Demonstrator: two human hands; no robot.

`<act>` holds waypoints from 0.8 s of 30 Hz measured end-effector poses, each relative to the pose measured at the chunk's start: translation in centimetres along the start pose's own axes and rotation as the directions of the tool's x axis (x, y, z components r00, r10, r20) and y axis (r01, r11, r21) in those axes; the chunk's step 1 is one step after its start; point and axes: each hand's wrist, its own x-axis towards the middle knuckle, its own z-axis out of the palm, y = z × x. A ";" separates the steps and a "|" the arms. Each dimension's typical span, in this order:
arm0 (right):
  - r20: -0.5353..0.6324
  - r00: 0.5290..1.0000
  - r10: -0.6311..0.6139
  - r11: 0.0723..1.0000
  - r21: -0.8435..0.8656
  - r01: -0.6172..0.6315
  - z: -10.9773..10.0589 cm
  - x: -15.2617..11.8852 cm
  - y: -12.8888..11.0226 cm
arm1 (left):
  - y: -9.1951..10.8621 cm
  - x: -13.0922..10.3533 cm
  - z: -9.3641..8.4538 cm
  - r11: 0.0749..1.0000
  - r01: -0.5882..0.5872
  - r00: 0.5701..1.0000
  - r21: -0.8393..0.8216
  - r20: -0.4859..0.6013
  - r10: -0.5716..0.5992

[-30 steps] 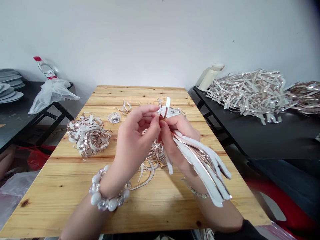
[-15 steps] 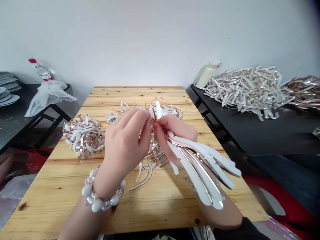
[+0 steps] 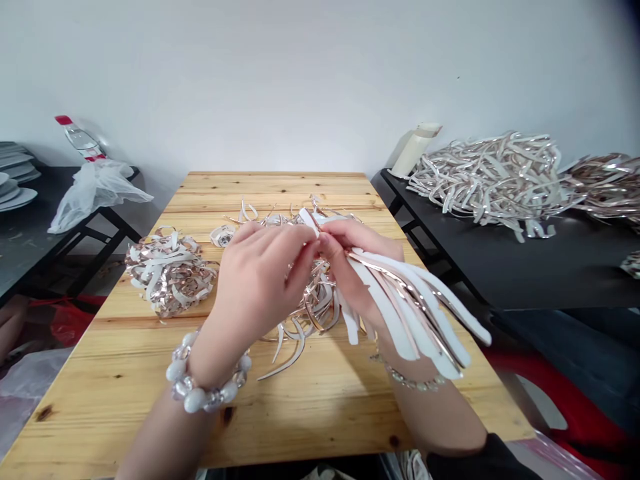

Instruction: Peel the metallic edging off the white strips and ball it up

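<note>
My left hand (image 3: 267, 273), with a beaded bracelet at the wrist, pinches the upper end of the strips over the middle of the wooden table (image 3: 290, 413). Close against it, my right hand (image 3: 355, 260) is closed on a bundle of white and rose-gold strips (image 3: 415, 307), whose loose ends fan out to the lower right. Under and behind both hands lies a loose pile of the same strips (image 3: 320, 300). Left of my left hand sits a crinkled clump of shiny and white strips (image 3: 173, 272). A small coiled roll (image 3: 223, 235) rests near the pile.
A black table on the right (image 3: 530, 280) bears a big heap of strips (image 3: 495, 177) and a white cylinder (image 3: 417, 150). At the left, a dark table holds stacked white discs (image 3: 17, 199), a plastic bag (image 3: 97, 190) and a bottle (image 3: 83, 140). Red chair at lower right (image 3: 590, 427).
Both hands have shifted slightly right. The bundle's loose ends have swung up and to the right, uncovering more of my right wrist and its bracelet. The short end between the fingertips now tilts left.
</note>
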 end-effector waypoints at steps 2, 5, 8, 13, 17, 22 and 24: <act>-0.002 0.999 -0.048 0.999 0.007 0.048 -0.2 0.4 0.3 | -0.4 0.0 -0.3 0.957 0.194 0.981 -0.214 0.020 -0.195; 0.084 0.979 -0.185 0.982 -0.020 0.187 -0.5 0.9 0.7 | -1.1 0.0 -0.3 0.794 0.382 0.923 -0.472 0.165 -0.346; 0.135 0.953 -0.272 0.958 -0.050 0.281 -0.3 1.0 0.8 | -1.4 0.0 0.1 0.668 0.462 0.886 -0.583 0.269 -0.378; -0.098 0.964 -0.249 0.953 -0.205 0.225 0.8 0.3 0.8 | -0.3 0.0 1.0 0.508 0.566 0.789 -0.649 0.249 -0.561; -0.174 0.932 -0.318 0.926 -0.266 0.267 1.2 0.0 1.3 | 0.6 -0.1 1.4 0.626 0.571 0.796 -0.531 0.172 -0.580; -0.120 0.922 -0.369 0.915 -0.218 0.338 1.4 0.3 1.7 | 0.7 -0.3 1.4 0.698 0.548 0.826 -0.462 0.167 -0.538; -0.091 0.919 -0.385 0.912 -0.190 0.363 1.5 0.5 1.8 | 0.5 -0.3 1.3 0.751 0.524 0.845 -0.402 0.138 -0.516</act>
